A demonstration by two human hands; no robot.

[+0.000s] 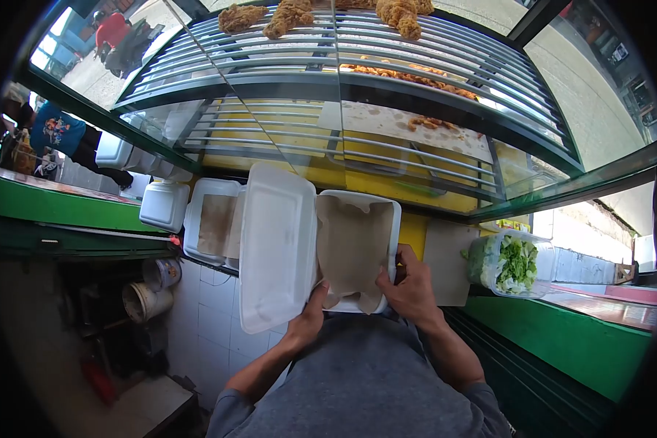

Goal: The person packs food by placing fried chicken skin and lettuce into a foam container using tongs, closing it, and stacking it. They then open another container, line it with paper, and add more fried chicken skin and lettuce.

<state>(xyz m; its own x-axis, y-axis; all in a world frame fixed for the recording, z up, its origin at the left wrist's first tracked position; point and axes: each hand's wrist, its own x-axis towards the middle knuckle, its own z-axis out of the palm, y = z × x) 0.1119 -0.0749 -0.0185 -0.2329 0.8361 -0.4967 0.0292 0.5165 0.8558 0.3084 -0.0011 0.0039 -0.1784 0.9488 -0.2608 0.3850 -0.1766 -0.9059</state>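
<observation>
White foam fills the middle of the view. The foam box (279, 244) is wide open, right in front of the person's grey shirt (365, 387). Its lid half is on the left. Its other half, on the right, has a sheet of brown paper (354, 244) lying in it.

The left hand (310, 317) is closed on the near edge of the box, close to the fold between the two halves. The right hand (410, 288) is closed on the near rim of the paper side, with the fingers curled over the edge. I cannot tell if the box also rests on the shelf under it.

This box looks very light. Foam bends and can snap, so the rim near the fold looks like the best place to hold it, with a soft squeeze. The paper looks thin and floppy and could slide.

A bit farther, to the left, sits a second open box (212, 219), also with paper in it, and then a closed box (164, 206). To the right is a clear tub of green leaves (509, 264). Farthest away is the glass case (387, 109), with fried chicken (292, 16) on its top rack.
</observation>
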